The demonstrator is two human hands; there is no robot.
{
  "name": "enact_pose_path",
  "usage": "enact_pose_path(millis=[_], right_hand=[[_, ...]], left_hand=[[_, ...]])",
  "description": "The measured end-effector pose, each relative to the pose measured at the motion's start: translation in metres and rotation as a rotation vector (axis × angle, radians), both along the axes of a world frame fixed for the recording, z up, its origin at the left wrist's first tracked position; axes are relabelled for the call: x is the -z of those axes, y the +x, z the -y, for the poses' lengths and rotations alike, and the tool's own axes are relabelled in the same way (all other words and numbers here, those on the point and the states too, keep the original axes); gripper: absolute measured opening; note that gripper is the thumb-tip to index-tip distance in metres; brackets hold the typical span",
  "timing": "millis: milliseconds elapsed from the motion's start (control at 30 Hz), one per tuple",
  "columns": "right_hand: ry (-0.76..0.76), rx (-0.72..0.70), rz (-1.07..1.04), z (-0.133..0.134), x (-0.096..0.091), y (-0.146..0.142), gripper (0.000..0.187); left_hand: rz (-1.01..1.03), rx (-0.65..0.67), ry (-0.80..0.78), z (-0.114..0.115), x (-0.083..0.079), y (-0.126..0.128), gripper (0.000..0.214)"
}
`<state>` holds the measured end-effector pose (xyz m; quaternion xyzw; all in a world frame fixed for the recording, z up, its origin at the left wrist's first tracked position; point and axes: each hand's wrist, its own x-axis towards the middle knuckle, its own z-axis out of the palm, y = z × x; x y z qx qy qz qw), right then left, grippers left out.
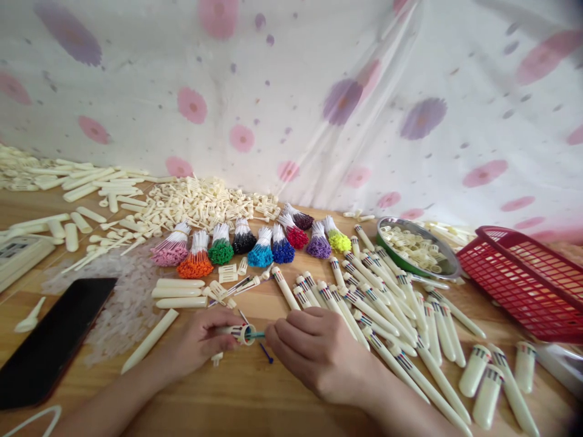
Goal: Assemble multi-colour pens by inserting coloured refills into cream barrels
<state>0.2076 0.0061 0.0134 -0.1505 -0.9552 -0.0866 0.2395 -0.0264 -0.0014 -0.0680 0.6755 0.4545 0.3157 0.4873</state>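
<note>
Between the fingertips of my left hand (204, 340) is a short cream pen barrel section (240, 332) with slots around it, its open end facing right. A thin teal stick (259, 334) reaches into that opening, pinched in my right hand (314, 352); its far end is hidden by my fingers. Below the opening a small dark blue slider piece (266, 353) lies on the table. Under my left fingers sits a small cream part (217, 359). Several bundles of white-stemmed pieces with coloured ends, such as the light blue bundle (260, 247), lie beyond my hands.
Many multicolour pens (378, 291) cover the right side, near a metal bowl (416, 246) of cream parts and a red basket (523, 279). A black phone (54, 340) and clear plastic bits (122, 309) lie left. A heap of cream parts (195, 200) is behind, before a flowered sheet (282, 91).
</note>
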Motion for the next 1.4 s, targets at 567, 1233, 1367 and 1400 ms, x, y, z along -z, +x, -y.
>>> enact_pose_path(millis=[567,1233,1367,1400], right_hand=[[-0.018,0.051,-0.005,-0.006,0.001,0.002,0.023],[-0.071,0.082,-0.057,-0.011,0.007,0.0,0.022],[-0.192,0.333,-0.101,-0.031,0.023,0.004,0.017],[-0.222,0.405,-0.065,-0.036,0.029,0.004,0.015]], left_hand=[[0.001,-0.007,0.031,-0.003,-0.001,-0.004,0.021],[-0.008,-0.106,0.005,-0.003,0.0,-0.003,0.024],[0.046,-0.217,-0.06,-0.005,-0.004,-0.002,0.031],[0.071,-0.231,-0.068,-0.005,-0.005,-0.002,0.034]])
